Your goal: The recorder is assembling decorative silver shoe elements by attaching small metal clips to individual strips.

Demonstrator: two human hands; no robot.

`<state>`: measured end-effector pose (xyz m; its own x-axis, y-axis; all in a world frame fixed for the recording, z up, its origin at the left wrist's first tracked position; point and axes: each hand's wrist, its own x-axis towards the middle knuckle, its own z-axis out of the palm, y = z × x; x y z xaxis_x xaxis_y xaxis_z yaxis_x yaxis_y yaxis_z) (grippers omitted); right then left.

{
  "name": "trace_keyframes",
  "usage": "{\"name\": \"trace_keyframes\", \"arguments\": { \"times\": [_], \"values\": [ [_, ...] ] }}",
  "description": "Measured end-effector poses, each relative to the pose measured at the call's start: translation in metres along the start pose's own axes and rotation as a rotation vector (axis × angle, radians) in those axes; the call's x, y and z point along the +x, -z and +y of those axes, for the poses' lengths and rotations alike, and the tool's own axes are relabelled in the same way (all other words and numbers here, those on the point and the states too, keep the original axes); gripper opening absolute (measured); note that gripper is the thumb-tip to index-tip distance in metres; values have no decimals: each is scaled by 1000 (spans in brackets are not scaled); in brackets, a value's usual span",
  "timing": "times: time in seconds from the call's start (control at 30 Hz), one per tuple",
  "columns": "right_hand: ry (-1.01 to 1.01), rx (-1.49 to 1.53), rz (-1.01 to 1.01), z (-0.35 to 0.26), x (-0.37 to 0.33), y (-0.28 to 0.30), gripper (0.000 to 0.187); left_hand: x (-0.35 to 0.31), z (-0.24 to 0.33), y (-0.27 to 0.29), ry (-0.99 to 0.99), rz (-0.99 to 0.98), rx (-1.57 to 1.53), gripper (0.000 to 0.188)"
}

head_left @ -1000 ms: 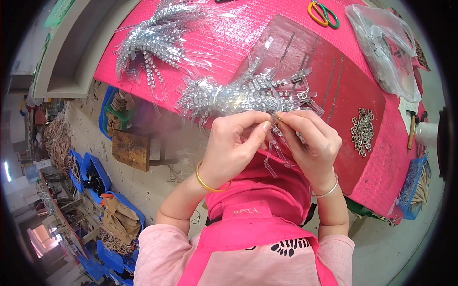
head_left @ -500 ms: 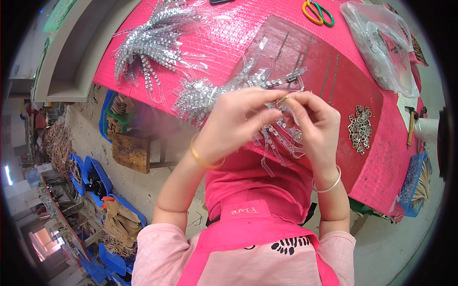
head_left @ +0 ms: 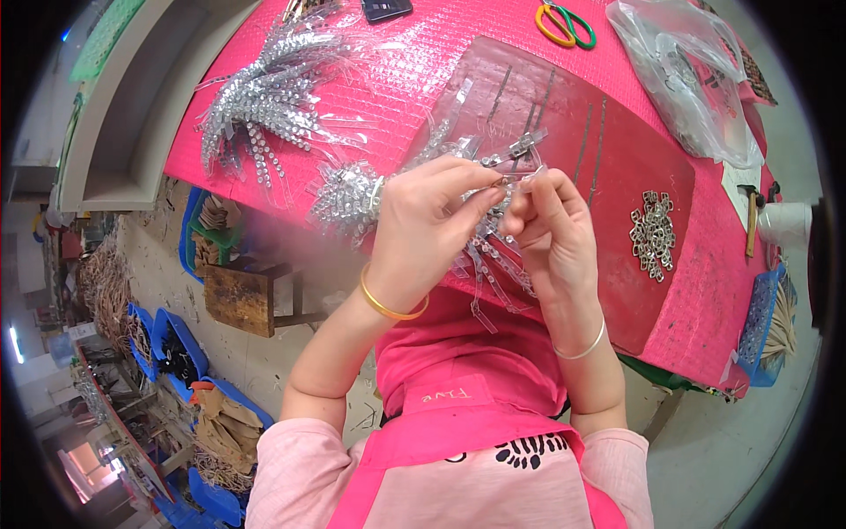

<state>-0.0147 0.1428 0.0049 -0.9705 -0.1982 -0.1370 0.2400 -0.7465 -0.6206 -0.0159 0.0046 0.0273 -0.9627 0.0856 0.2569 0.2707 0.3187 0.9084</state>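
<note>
1. Far left, a loose bundle of silver studded strips [head_left: 264,110] lies on the pink table cover [head_left: 414,66].
2. Nearer, a tied silver bundle [head_left: 346,196] lies partly behind the left hand [head_left: 436,216], whose thumb and forefinger pinch a small clear strip [head_left: 518,183].
3. The right hand [head_left: 557,225] bends its fingers at the strip's right end; I cannot tell whether they grip it.
4. Far beyond, scissors [head_left: 555,37].
5. Right, metal buckles [head_left: 652,236] are heaped on a dark red board [head_left: 621,159].

Hot-pink apron [head_left: 476,353]; pale pink shirt [head_left: 467,489], black print [head_left: 531,451]; gold left bangle [head_left: 390,313]; silver right bangle [head_left: 582,354]
</note>
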Motion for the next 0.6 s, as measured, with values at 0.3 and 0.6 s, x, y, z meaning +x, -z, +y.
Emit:
{"name": "trace_keyframes", "arguments": {
  "times": [0.3, 0.6],
  "values": [
    [-135, 20, -44, 1, 2, -3, 12, -6, -5, -11, -88, 118, 52, 10],
    [-48, -115, 118, 11, 0, -6, 12, -19, -9, -9, -382, 57, 195, 16]
  ]
}}
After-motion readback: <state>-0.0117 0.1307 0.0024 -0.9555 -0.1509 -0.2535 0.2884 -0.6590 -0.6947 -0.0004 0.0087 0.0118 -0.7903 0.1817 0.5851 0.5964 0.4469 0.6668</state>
